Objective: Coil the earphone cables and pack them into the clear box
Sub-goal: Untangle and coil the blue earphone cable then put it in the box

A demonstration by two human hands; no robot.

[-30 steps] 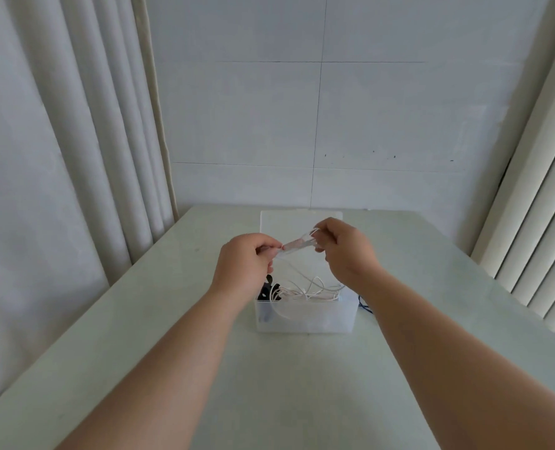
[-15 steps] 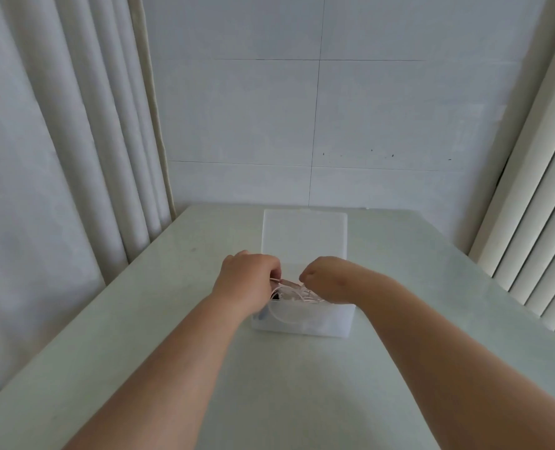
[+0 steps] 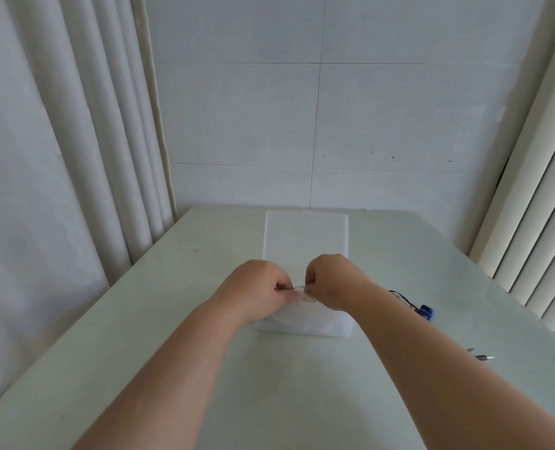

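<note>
I am watching both hands pinching a white earphone cable [image 3: 303, 295] coil over the clear box [image 3: 305, 323]. Left hand [image 3: 256, 292] and right hand [image 3: 331, 282] are equally near; the box opening is lying directly below the fingers.

Under the hands [image 3: 297, 287] stands a frosted, translucent white box [image 3: 305, 237] on a pale grey-green bench [image 3: 269, 384]. Right of the hands lie a black cable [image 3: 404, 300] with a blue piece [image 3: 427, 311] and grey metal plugs [image 3: 479, 357].
</note>
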